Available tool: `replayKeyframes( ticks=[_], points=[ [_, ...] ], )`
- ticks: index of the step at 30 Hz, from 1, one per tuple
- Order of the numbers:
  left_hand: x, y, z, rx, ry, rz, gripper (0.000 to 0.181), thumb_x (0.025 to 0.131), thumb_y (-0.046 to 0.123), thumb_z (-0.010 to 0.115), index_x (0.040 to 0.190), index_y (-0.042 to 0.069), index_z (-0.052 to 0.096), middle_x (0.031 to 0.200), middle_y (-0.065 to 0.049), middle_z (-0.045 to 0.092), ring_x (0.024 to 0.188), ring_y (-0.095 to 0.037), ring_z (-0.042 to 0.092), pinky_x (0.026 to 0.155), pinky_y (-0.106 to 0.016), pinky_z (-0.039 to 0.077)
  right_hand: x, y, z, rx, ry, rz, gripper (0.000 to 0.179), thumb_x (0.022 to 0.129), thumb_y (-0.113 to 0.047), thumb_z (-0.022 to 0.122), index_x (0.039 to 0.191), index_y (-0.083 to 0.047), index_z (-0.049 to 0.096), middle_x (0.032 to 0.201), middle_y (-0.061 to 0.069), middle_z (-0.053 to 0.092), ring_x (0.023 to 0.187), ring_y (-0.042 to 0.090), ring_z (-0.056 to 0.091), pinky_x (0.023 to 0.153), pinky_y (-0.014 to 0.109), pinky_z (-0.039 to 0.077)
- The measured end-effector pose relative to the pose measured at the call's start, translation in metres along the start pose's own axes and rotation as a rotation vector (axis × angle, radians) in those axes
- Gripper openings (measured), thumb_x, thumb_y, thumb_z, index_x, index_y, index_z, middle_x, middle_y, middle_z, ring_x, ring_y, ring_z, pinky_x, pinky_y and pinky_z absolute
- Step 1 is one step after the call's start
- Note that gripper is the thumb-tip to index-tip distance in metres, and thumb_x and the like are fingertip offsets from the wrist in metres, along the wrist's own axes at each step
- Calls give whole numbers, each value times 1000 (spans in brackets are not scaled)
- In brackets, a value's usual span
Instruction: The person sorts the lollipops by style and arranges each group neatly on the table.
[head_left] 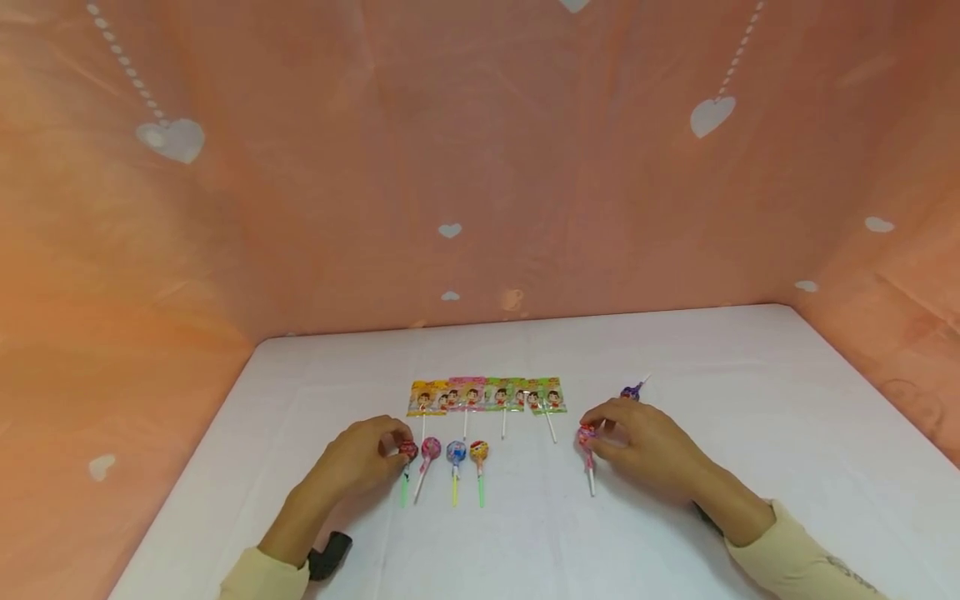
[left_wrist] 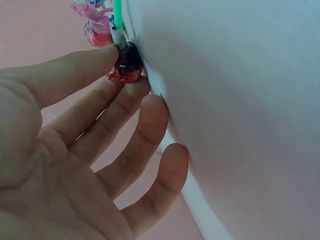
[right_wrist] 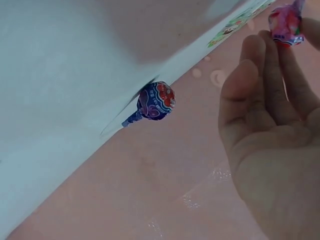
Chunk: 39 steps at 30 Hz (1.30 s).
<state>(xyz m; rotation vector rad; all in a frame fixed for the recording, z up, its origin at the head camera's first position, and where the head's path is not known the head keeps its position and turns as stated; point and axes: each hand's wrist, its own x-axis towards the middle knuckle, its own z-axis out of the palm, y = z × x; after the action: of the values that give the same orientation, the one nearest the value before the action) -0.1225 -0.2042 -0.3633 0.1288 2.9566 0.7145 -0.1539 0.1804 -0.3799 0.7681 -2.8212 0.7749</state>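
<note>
My left hand (head_left: 365, 454) pinches a dark red round lollipop (left_wrist: 127, 65) on a green stick, thumb on one side and fingertips on the other. The lollipop lies at the left end of a row. Beside it in that row are a pink lollipop (head_left: 431, 448), a blue lollipop (head_left: 456, 452) and a yellow lollipop (head_left: 479, 451). Over on the right, my right hand (head_left: 648, 446) pinches a pink-and-red lollipop (right_wrist: 285, 25) by its head, the white stick towards me. Just beyond that hand lies a purple lollipop (right_wrist: 156, 101), partly hidden by it in the head view.
Several flat-packed lollipops in yellow, pink and green wrappers (head_left: 504, 394) form a line behind the round ones, sticks towards me. The white tabletop (head_left: 525, 542) meets an orange cloth backdrop (head_left: 525, 167) with white hearts at the back and sides.
</note>
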Motion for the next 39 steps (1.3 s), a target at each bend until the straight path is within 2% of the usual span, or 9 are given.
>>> replayKeyframes(
  ticks=[3,12,26,33,39],
  points=[
    [0,-1,0,1,0,-4,21,82,13,77,102,18,71,86,1,63,77,-15,54,64,-33,41,1,-2,0,4,-15,14,20,87,-28,72,107,-31,71,95,-20,65,90,2,60,82,32,49],
    [0,-2,1,9,10,7,21,82,14,78,101,19,72,88,2,65,77,-15,54,65,-32,41,6,-11,6,-9,-39,-19,18,88,-28,72,106,-27,71,97,-19,67,92,3,60,84,34,51],
    [0,-1,-1,-4,15,-1,18,82,14,79,98,19,73,87,4,67,78,-12,56,69,-33,44,18,-27,22,-95,-31,-186,16,89,-31,72,104,-23,71,100,-13,68,94,5,61,86,32,52],
    [0,-2,-1,-15,26,-4,17,81,15,80,96,20,75,85,5,68,77,-11,57,69,-33,43,23,-34,27,-94,-36,-175,17,90,-33,71,104,-24,71,105,-11,69,99,6,63,91,34,52],
    [0,-2,-1,-3,21,-12,17,81,16,80,97,20,75,87,5,69,77,-12,56,68,-33,42,25,-42,31,-68,-70,-178,17,91,-33,69,105,-24,71,102,-13,67,92,4,60,87,31,52]
  ],
)
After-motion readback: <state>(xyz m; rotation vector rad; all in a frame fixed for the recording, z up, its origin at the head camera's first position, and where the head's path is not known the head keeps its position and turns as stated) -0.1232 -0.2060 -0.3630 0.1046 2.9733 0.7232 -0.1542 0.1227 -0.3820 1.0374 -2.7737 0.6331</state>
